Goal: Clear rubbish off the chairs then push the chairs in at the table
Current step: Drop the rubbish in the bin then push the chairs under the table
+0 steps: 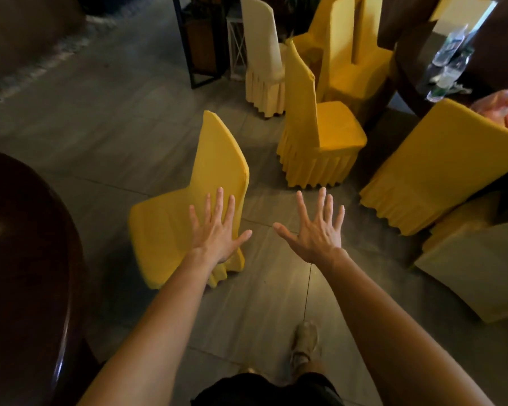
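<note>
Both arms reach forward, palms down, fingers spread, holding nothing.
The left hand [217, 227] hovers over the nearest yellow chair [185, 218], beside the dark table [27, 259]; the right hand [314, 227] hangs above bare floor [100, 136].

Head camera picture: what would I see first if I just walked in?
Two bare hands spread wide in the middle, the left hand over a yellow chair and the right hand over the grey floor. More yellow-covered chairs crowd the upper right. Plastic bottles stand on a dark table at far right.
</note>
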Action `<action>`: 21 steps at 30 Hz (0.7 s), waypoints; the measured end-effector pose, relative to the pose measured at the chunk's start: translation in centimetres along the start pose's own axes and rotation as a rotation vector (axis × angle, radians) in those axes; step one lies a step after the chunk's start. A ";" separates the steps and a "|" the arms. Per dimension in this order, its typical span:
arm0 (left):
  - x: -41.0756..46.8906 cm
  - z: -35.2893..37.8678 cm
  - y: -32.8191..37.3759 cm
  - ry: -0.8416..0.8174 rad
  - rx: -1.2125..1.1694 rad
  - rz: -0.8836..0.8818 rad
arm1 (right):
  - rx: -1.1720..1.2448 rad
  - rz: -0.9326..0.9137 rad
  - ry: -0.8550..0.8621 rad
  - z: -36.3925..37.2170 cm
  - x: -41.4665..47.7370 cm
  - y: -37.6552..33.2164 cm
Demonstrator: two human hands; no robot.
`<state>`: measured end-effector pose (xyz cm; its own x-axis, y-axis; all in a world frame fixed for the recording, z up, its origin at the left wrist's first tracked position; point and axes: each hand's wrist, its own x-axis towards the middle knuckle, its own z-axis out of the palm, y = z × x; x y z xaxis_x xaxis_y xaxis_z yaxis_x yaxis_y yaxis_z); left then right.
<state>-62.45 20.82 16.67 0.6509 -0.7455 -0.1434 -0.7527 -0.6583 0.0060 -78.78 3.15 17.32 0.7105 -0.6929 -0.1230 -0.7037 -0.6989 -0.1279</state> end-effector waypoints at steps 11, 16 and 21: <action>19.7 -0.6 4.6 0.022 -0.134 -0.273 | -0.036 -0.279 -0.013 -2.9 24.7 3.5; 26.2 -0.2 5.5 -0.032 -0.287 -0.436 | -0.048 -0.457 -0.017 -4.4 34.2 2.1; 31.4 0.8 4.4 -0.038 -0.526 -0.602 | -0.076 -0.632 -0.041 -4.3 41.8 -2.9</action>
<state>-45.38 -5.37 11.40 0.9195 -0.2489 -0.3043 -0.1219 -0.9163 0.3814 -47.04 -24.55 16.77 0.9870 -0.1367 -0.0842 -0.1461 -0.9822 -0.1184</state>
